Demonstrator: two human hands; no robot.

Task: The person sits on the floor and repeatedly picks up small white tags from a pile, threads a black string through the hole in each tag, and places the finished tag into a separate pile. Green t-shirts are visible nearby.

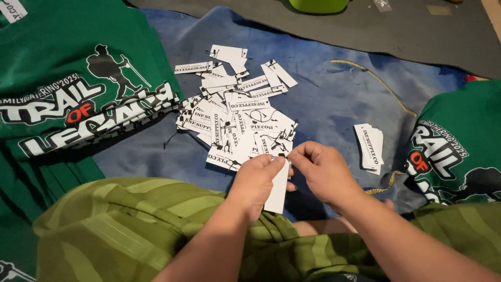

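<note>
White card is what both hands are busy with: a narrow rectangular paper hang tag (276,189) hangs upright between them, just above the person's lap in striped green shorts (130,230). The left hand (257,183) is closed around the tag's upper end, thumb and fingers pinching it. The right hand (323,171) is narrowed to a pinch at the same top corner, apparently on the thin black string there, though the string is too fine to see for sure. To do this well, I would judge that the left hand should keep the tag steady while the right works only with its fingertips, keeping the string clear of the pile behind.

Just beyond the hands, on the blue cloth (334,99) spread over the floor, lies a loose heap of white tags with black print and black strings (235,115), overlapping at all angles. To the right, near the cloth's right edge, sits a small neat stack of the same white tags (369,146). A stack of folded green T-shirts with white and red print (73,89) covers the cloth's left side, and another green printed shirt (459,146) lies at the right edge. A lime-green container (318,5) stands at the far edge, mostly out of view.
</note>
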